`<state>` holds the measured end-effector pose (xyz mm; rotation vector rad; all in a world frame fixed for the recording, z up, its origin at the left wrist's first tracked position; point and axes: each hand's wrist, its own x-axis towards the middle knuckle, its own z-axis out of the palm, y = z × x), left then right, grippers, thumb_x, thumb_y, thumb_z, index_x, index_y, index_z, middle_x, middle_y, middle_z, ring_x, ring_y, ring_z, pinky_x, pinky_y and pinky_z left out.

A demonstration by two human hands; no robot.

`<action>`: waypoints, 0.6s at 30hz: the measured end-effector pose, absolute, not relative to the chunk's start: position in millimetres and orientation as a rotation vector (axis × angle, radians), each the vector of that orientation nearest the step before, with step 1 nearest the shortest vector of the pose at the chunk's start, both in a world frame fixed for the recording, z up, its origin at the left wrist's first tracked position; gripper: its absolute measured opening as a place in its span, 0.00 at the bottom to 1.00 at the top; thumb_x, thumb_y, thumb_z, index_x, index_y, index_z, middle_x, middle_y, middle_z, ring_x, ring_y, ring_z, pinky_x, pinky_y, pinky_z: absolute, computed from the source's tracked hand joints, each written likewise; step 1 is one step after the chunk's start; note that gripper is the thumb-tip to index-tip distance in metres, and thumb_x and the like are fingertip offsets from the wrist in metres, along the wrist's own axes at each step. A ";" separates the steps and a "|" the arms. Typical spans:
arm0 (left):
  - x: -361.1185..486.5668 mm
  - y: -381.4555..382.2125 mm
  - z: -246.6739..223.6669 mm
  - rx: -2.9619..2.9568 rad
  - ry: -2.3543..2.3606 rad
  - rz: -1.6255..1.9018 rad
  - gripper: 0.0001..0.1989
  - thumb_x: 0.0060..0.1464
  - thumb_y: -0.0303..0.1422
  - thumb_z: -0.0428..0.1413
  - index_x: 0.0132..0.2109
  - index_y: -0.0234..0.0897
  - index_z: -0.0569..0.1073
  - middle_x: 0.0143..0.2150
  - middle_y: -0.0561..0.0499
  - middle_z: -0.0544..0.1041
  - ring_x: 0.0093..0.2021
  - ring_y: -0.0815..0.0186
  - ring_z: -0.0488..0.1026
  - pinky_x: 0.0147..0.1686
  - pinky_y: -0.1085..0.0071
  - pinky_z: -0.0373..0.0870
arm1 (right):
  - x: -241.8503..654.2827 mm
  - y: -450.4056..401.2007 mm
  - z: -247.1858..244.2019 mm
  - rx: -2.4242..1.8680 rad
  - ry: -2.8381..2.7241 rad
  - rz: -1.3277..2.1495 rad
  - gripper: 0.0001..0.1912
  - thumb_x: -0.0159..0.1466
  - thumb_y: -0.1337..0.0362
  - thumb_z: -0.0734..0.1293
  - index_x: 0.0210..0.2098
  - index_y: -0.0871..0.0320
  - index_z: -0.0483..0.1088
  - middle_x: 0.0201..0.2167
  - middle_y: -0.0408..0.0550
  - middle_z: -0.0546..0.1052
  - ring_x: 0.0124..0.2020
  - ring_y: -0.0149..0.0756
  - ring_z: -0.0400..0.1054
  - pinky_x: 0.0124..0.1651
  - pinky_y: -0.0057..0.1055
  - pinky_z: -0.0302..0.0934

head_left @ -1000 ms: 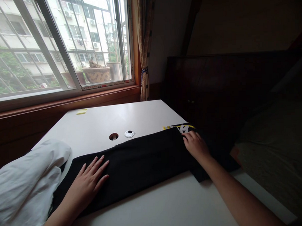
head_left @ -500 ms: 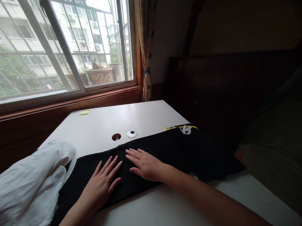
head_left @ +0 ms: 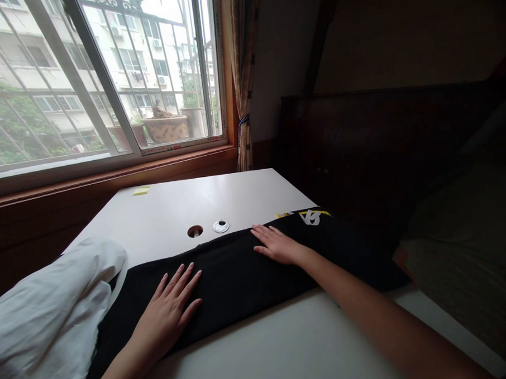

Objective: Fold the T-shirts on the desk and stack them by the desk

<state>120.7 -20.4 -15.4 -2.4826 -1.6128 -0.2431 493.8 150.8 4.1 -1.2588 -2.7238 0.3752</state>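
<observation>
A black garment (head_left: 229, 277) with a white and yellow print (head_left: 310, 216) near its right end lies spread flat across the white table (head_left: 245, 195). My left hand (head_left: 169, 302) rests palm down on its left part, fingers spread. Farther right, my right hand (head_left: 276, 244) lies flat near the cloth's far edge, fingers stretched out and holding nothing. The exact kind of garment cannot be made out.
White cloth (head_left: 61, 309) is heaped at the table's left side. Beyond the garment are a round hole (head_left: 195, 231), its cover (head_left: 221, 226) and a yellow sticker (head_left: 141, 190). A person's clothed body (head_left: 461, 258) is close at the dark right side. A window (head_left: 159, 65) stands behind.
My right hand has slid right along the black garment, away from my left hand. My left hand stays almost where it was. The cloth's near edge looks straighter.
</observation>
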 end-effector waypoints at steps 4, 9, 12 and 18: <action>121.8 -20.7 -14.0 -2.489 -1.629 -0.219 0.33 0.70 0.49 0.45 0.75 0.55 0.42 0.76 0.54 0.50 0.74 0.53 0.52 0.71 0.47 0.49 | 553.3 176.7 -2.7 -1.485 -2.618 0.210 0.37 0.72 0.41 0.51 0.74 0.51 0.49 0.75 0.50 0.51 0.75 0.47 0.42 0.74 0.51 0.38; 118.1 -21.1 -15.5 -2.480 -1.675 -0.199 0.32 0.70 0.50 0.44 0.75 0.56 0.43 0.76 0.54 0.50 0.74 0.53 0.51 0.70 0.46 0.50 | 600.4 191.7 -12.4 -1.648 -2.444 0.103 0.35 0.73 0.44 0.50 0.74 0.55 0.51 0.75 0.51 0.52 0.75 0.46 0.44 0.74 0.50 0.43; 105.8 -20.8 -18.5 -2.442 -1.742 -0.187 0.31 0.70 0.50 0.44 0.75 0.55 0.44 0.76 0.54 0.50 0.75 0.53 0.51 0.70 0.45 0.50 | 610.2 193.3 -17.6 -1.656 -2.371 0.076 0.33 0.74 0.48 0.51 0.72 0.57 0.56 0.73 0.53 0.55 0.74 0.46 0.48 0.73 0.49 0.46; 61.6 -18.8 -27.7 -2.266 -1.970 -0.145 0.30 0.71 0.48 0.39 0.75 0.48 0.49 0.77 0.50 0.47 0.76 0.50 0.45 0.68 0.41 0.50 | 613.1 192.4 -21.8 -1.635 -2.226 0.095 0.29 0.73 0.53 0.53 0.68 0.57 0.64 0.71 0.53 0.61 0.71 0.46 0.55 0.72 0.48 0.50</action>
